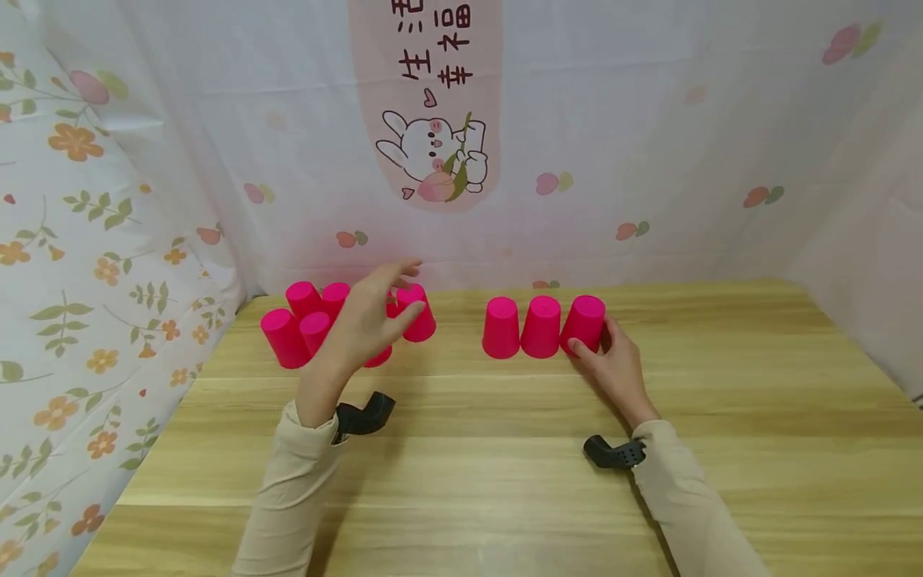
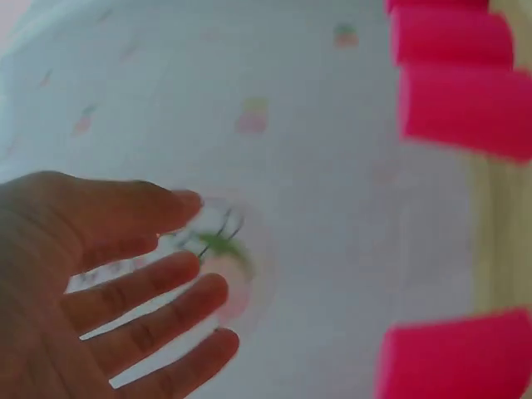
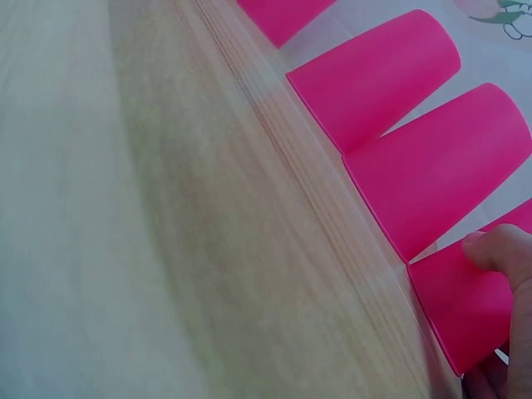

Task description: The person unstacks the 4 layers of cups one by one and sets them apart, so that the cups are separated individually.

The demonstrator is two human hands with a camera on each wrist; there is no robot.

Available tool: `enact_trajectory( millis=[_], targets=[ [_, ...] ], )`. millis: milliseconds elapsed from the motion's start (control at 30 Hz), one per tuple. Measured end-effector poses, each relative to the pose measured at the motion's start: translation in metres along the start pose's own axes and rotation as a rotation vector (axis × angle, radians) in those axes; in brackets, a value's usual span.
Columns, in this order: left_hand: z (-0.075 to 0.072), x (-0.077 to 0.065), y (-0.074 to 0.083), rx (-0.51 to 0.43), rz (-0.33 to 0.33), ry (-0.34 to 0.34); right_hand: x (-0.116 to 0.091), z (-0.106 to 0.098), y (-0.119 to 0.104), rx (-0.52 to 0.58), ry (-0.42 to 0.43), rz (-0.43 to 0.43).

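Three pink cups stand upside down in a row right of the middle: a left one (image 1: pixel 501 330), a middle one (image 1: pixel 541 330) and a right one (image 1: pixel 586 314). My right hand (image 1: pixel 618 369) grips the right cup low down, its thumb (image 3: pixel 499 248) on the near side and its fingers mostly hidden behind. In the right wrist view this cup's rim meets the middle cup's rim at the table. My left hand (image 1: pixel 364 320) is raised over the left group of cups, fingers spread and holding nothing. Just beyond its thumb stands a single pink cup (image 1: pixel 424 327).
Several more upside-down pink cups (image 1: pixel 284 340) cluster at the back left of the wooden table (image 1: pixel 461 473), some partly hidden by my left hand. A white printed cloth (image 1: pixel 613 144) hangs behind the table, and a floral cloth (image 1: pixel 79 264) hangs on the left.
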State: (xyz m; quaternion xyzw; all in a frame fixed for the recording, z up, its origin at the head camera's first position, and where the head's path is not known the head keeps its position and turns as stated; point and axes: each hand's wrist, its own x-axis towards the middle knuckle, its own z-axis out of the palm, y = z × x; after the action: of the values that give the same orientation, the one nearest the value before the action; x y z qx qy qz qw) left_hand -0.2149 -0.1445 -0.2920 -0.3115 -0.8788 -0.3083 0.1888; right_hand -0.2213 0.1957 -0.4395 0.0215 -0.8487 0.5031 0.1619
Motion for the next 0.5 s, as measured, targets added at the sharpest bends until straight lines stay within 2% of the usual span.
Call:
enact_trajectory(
  millis=[67,167,333,433,500],
  targets=[
    [0.016,0.002,0.004,-0.055,0.025,-0.035,-0.001,0.002,0.000,0.008,-0.009,0.000],
    [0.046,0.008,0.007,-0.115,0.003,-0.083,-0.002,0.004,0.001,0.020,-0.013,0.004],
    [0.093,0.020,0.010,-0.228,-0.150,-0.170,-0.002,0.002,0.005,0.008,0.000,0.008],
    [0.109,0.023,0.009,-0.305,-0.232,-0.217,-0.001,0.001,0.005,-0.001,-0.001,0.008],
    [0.116,0.025,0.008,-0.343,-0.259,-0.217,0.001,0.002,0.002,0.006,-0.001,0.002]
  ],
)
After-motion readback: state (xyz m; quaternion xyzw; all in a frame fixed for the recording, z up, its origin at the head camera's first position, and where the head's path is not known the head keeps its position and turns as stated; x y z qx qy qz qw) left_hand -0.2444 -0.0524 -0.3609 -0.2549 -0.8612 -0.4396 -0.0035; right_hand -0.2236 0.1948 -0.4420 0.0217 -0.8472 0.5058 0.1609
